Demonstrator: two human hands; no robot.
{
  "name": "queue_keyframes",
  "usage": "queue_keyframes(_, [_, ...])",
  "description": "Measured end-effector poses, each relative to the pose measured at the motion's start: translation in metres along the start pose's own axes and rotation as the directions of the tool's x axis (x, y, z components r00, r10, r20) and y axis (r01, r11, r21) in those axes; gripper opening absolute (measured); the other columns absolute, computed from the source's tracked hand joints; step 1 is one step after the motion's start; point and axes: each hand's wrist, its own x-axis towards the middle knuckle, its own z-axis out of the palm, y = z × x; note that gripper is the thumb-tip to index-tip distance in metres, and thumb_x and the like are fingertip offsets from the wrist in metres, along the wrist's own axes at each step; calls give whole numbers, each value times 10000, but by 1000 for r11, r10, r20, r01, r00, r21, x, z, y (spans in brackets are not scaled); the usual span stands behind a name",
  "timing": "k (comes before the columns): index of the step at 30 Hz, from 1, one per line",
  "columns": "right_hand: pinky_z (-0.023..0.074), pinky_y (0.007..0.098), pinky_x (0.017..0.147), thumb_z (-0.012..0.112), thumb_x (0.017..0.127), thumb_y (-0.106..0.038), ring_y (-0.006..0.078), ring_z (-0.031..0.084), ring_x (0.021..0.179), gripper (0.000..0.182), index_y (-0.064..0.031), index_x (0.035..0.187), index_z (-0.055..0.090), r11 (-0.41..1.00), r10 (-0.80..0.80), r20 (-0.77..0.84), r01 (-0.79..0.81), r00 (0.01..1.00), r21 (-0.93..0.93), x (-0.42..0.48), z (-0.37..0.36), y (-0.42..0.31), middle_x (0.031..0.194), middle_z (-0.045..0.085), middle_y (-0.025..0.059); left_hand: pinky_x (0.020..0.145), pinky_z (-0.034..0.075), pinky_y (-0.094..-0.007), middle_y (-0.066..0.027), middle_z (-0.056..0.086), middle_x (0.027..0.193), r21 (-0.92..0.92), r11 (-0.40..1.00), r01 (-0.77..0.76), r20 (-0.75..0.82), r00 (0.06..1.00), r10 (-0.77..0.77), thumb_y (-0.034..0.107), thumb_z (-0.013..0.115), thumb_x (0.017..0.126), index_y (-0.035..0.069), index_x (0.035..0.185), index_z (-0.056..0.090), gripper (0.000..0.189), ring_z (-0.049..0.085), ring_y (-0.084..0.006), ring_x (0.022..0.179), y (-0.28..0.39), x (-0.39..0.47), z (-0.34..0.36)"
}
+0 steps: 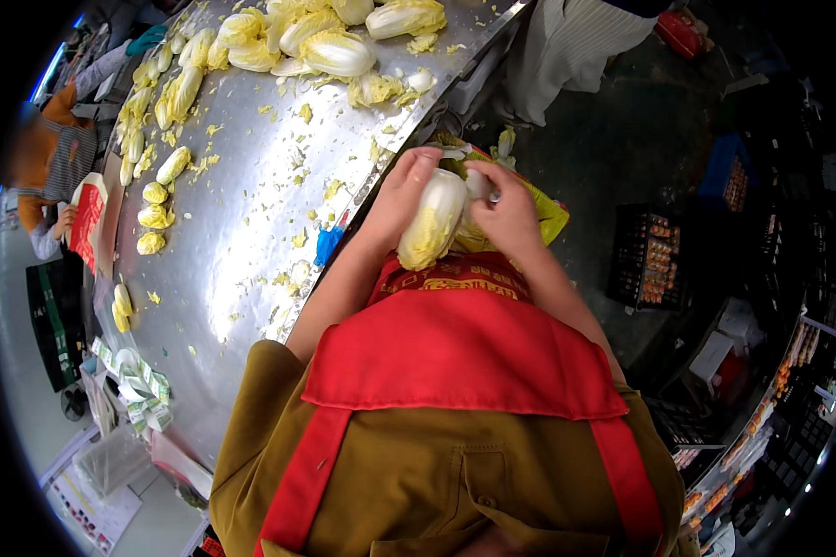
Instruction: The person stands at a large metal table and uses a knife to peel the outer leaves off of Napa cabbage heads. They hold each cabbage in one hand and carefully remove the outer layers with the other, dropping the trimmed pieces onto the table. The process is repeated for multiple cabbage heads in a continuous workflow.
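My left hand (400,195) holds a napa cabbage (433,219) upright in front of my red apron, its white base up and its yellow leaf end down. At the other side of the head, my right hand (507,209) grips a pale white piece (478,185), which looks like an outer leaf stalk. Whether that piece is still joined to the head is hidden by the fingers. Beneath both hands an open yellow-green sack (552,217) shows, with loose leaves (505,143) at its far edge.
A metal table (251,181) runs along my left, strewn with leaf scraps. Napa cabbages (338,52) are heaped at its far end, with smaller heads (155,214) along its left side. A blue plastic scrap (328,245) lies near its edge. Other people stand across the table and ahead.
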Motion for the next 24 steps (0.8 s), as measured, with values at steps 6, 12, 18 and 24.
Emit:
queue_keyframes(6, [504,255,696,649,810,-132,152,627,844,487,18,1258,531,992,-66,-95,55,993,-115,-13,-17,55,1080,640,122,933,477,-439,-198,608,1119,-620,708,339,317,933,-169,668,247,916,-18,1143,574,794,602,-332,1020,-5,9,-13])
queue_keyframes(12, [390,194,467,673,834,-240,54,520,564,497,-1,1249,537,722,280,371,-449,885,526,-17,-13,-18,856,632,43,861,495,-379,-141,615,1090,-637,744,202,316,949,13,591,261,957,-5,1173,549,697,604,-256,956,-7,21,11])
queue_keyframes(18, [482,256,750,734,774,-164,99,597,852,482,0,1191,556,854,200,100,-223,975,470,-14,-7,-2,972,640,60,928,413,-298,-66,546,1155,74,986,-150,13,989,149,356,474,975,30,1319,409,479,518,-154,1063,-10,-6,22])
queue_keyframes(24, [473,252,754,734,763,-160,88,577,850,507,-11,1208,541,907,127,142,-173,982,385,-16,-8,-7,993,627,44,973,411,-318,-119,488,1282,-28,975,-222,66,972,224,231,645,893,43,1447,231,717,504,-188,1135,-15,-13,22])
